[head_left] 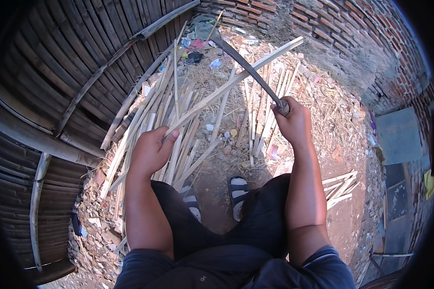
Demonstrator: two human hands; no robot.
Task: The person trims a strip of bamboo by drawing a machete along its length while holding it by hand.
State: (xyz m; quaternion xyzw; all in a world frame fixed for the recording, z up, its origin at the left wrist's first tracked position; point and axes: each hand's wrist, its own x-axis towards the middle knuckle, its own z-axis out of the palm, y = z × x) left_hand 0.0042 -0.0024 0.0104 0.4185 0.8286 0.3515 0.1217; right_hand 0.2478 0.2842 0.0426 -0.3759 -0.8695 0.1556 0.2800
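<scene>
My left hand is closed round the near end of a long pale strip of split bamboo, which slants up and away to the right. In my right hand is the handle of a sickle with a long, dark, curved blade. The blade points away to the upper left and crosses the strip near its far part; whether it touches the strip I cannot tell. Beneath my hands lie many loose bamboo strips on the left, with another bundle ahead of my right foot.
A bamboo-slat wall rises on the left, and a worn brick wall stands ahead and right. Several short strips lie by my right leg. Shavings and scraps cover the ground near my sandals. A grey panel leans at right.
</scene>
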